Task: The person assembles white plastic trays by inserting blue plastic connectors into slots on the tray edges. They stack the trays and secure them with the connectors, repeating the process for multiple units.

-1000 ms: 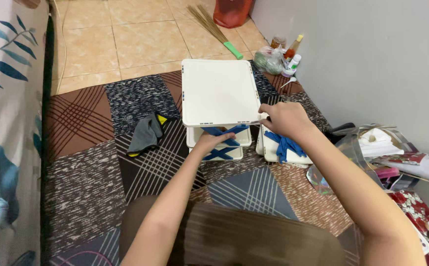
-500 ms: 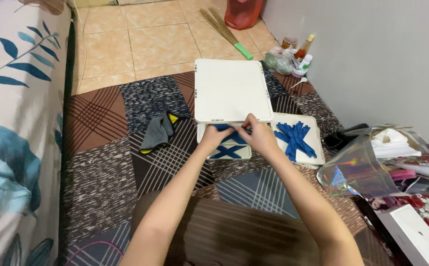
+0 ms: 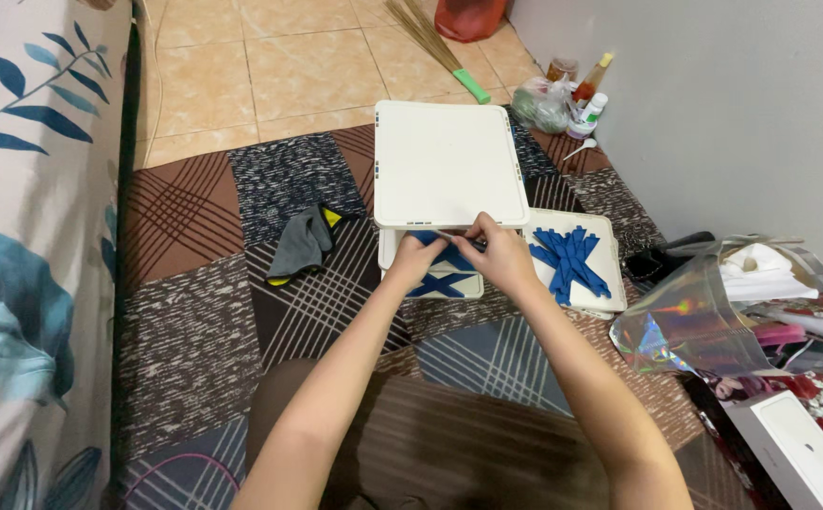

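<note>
A white plastic rack (image 3: pixel 445 161) with a flat top shelf stands on the patchwork mat, with blue crossed braces (image 3: pixel 445 281) showing under the shelf at its near side. My left hand (image 3: pixel 418 257) and my right hand (image 3: pixel 497 253) meet at the front edge of the shelf, pinching a blue brace between them together with a thin dark tool-like piece. To the right lies a white panel (image 3: pixel 605 236) bearing several loose blue strips (image 3: pixel 567 260).
A grey and yellow cloth (image 3: pixel 303 243) lies left of the rack. A broom (image 3: pixel 440 52), bottles (image 3: pixel 586 99) and a bag sit by the far wall. Shiny wrapping (image 3: pixel 681 321), a white box (image 3: pixel 794 444) and papers crowd the right. A leaf-print bed (image 3: pixel 24 236) borders the left.
My right hand left the rack's right corner and joined my left at the blue brace under the front edge. The panel of blue strips came into full view.
</note>
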